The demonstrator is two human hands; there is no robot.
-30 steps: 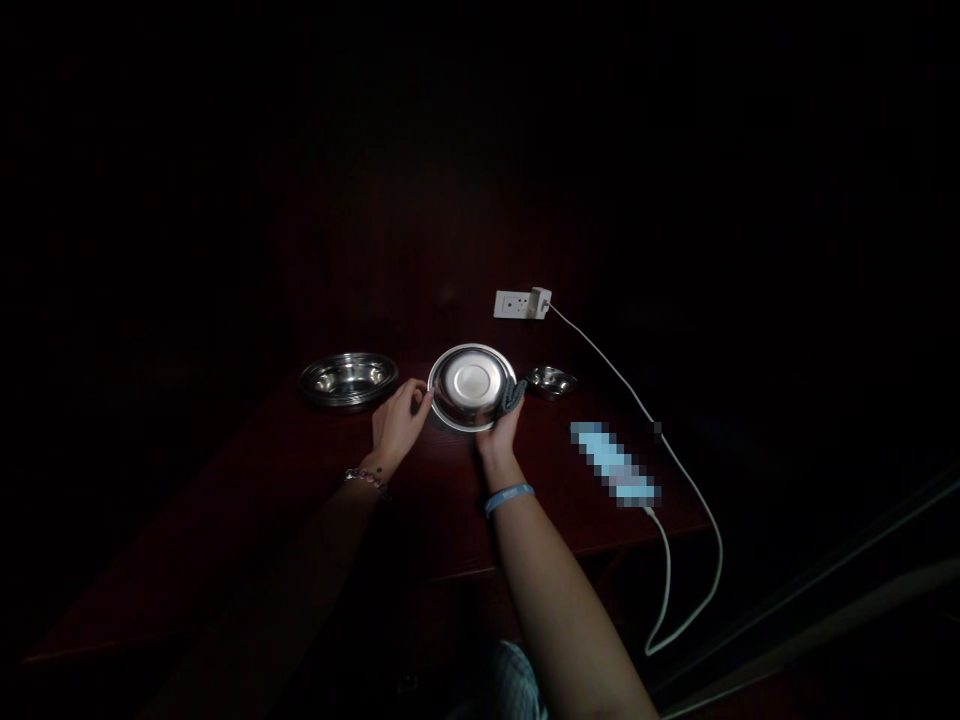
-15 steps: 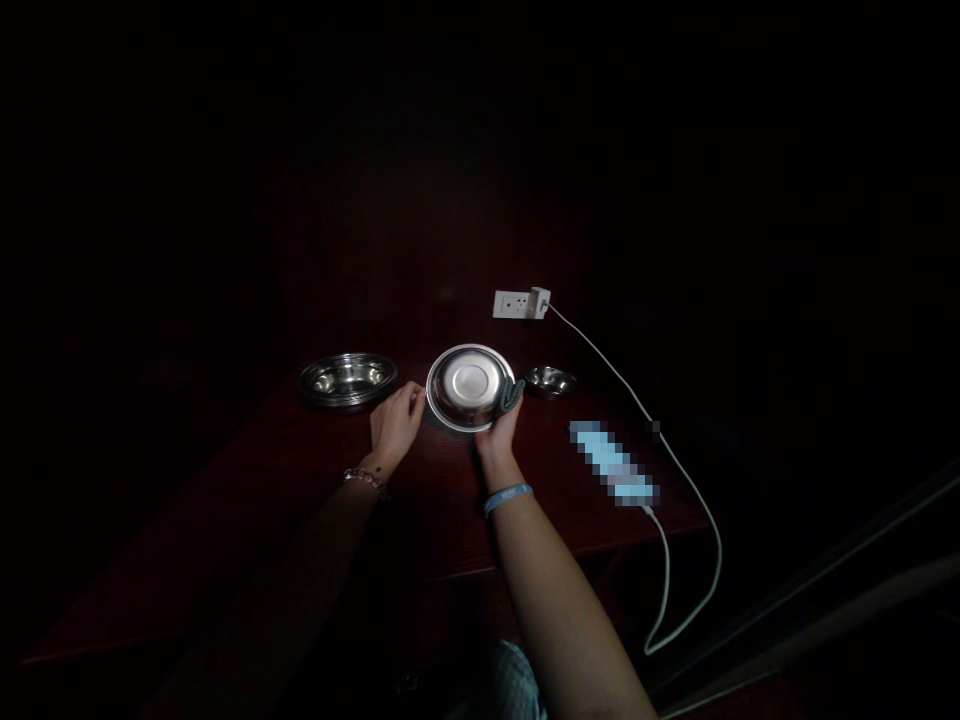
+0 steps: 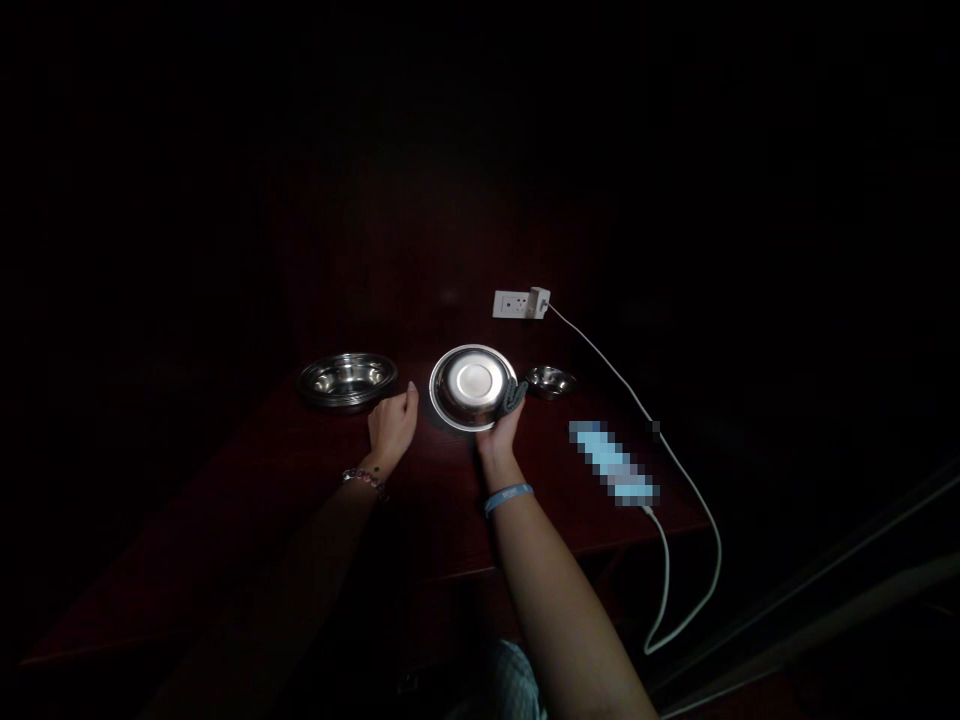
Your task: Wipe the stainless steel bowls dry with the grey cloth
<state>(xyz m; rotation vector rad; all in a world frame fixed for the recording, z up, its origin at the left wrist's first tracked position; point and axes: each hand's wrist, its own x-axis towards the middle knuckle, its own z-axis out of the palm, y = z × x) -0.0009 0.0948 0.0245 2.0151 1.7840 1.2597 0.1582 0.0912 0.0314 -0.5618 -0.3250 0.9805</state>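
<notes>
A shiny metal bowl (image 3: 474,385) is tilted up so that its round underside faces me. My right hand (image 3: 501,438) grips its lower right rim, with a folded dark grey cloth (image 3: 514,396) between the fingers and the metal. Left of the bowl, with a small gap to it, is my left hand (image 3: 393,425). Its fingers are curled in, the thumb points up, and nothing shows in it. Nested metal bowls (image 3: 348,382) sit just beyond that hand. Behind my right hand stands a smaller metal bowl (image 3: 551,382).
The dark red table (image 3: 450,520) has a phone-like, pixelated object (image 3: 613,463) on its right side. A white cable (image 3: 705,490) loops from it over the table edge and up to a charger (image 3: 539,302) in a wall socket (image 3: 511,304). Surroundings are very dark.
My left hand has come off the bowl's left rim, moving slightly left, and its fingers have curled in. The bowl stays in my right hand, nearly still.
</notes>
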